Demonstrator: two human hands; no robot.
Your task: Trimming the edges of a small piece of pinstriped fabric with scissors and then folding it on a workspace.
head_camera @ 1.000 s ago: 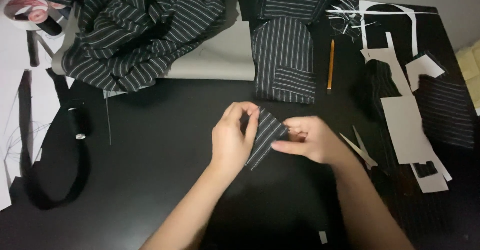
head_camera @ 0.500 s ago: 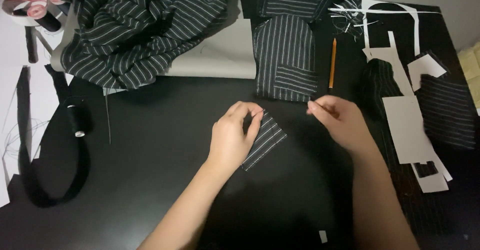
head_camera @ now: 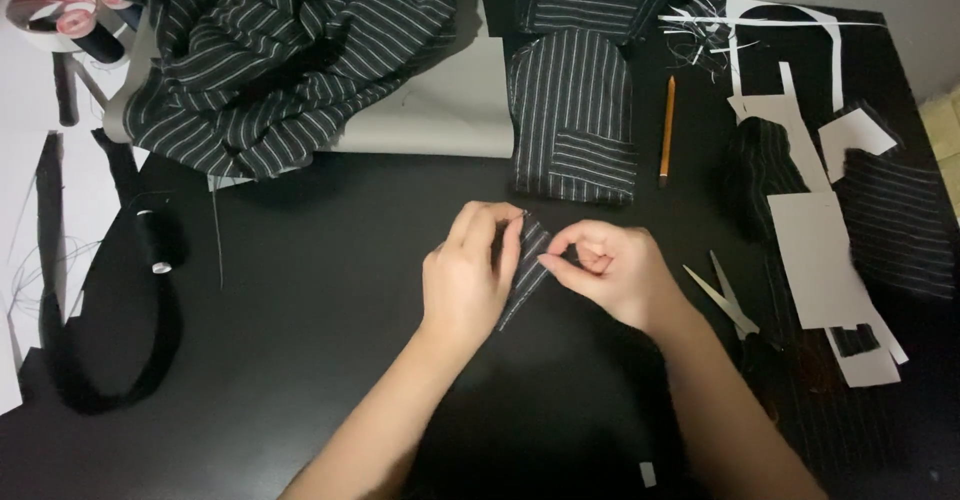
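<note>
My left hand [head_camera: 468, 278] grips a small striped cloth piece [head_camera: 527, 270] on the black table [head_camera: 300, 360]. My right hand [head_camera: 610, 272] pinches its edge, near the scissors [head_camera: 722, 300].

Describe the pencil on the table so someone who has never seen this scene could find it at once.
Start at the folded striped fabric panel lying at the top middle of the black table. Just to its right lies the pencil, pointing away from the person. It is the only slim orange stick there; the scissors nearer the right hand are metal.
</note>
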